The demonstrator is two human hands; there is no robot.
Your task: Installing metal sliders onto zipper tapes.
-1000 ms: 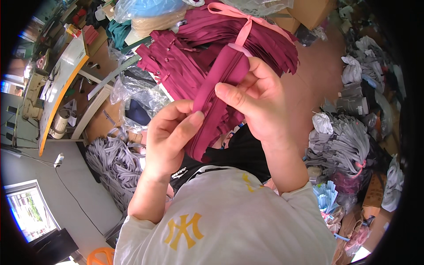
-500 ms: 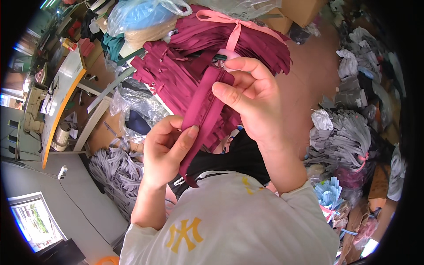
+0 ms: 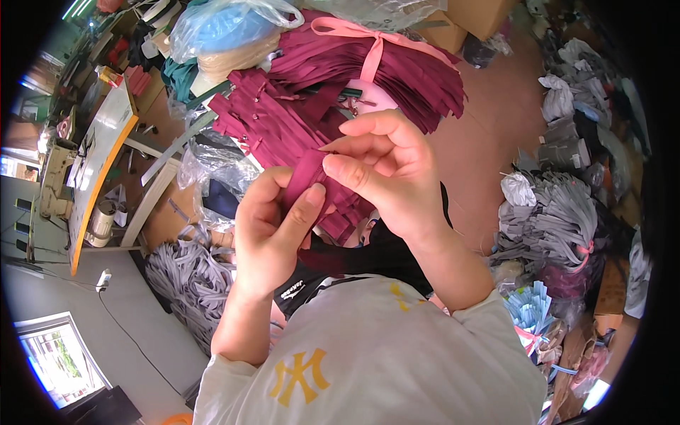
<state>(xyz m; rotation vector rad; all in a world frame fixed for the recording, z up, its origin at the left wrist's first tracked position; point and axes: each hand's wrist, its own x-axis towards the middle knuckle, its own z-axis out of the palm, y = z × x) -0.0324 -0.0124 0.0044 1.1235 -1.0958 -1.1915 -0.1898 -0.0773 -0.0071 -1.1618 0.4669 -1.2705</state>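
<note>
Between my hands is a maroon zipper (image 3: 306, 174), held up in front of me. My left hand (image 3: 270, 230) pinches it between thumb and fingers. Its upper end is gripped by the thumb of my right hand (image 3: 386, 173), with the fingers curled above. Much of the zipper is hidden behind my left hand and fingers. Just beyond lies a pile of loose maroon zippers (image 3: 273, 134), some with small metal pulls showing. Farther off rests a thick bundle of maroon zippers (image 3: 418, 81), tied with a pink ribbon (image 3: 375, 53).
Grey zipper bundles lie on the left (image 3: 188, 283) and right (image 3: 552, 212). A light blue bundle (image 3: 530, 312) sits lower right. At left stands a table (image 3: 106, 159) with an orange edge. Clear plastic bags (image 3: 219, 173) and cardboard boxes (image 3: 482, 15) surround the pile.
My right hand has come down and left, nearer my left hand. The zipper, stretched out long before, now shows only a short stretch between my fingers.
</note>
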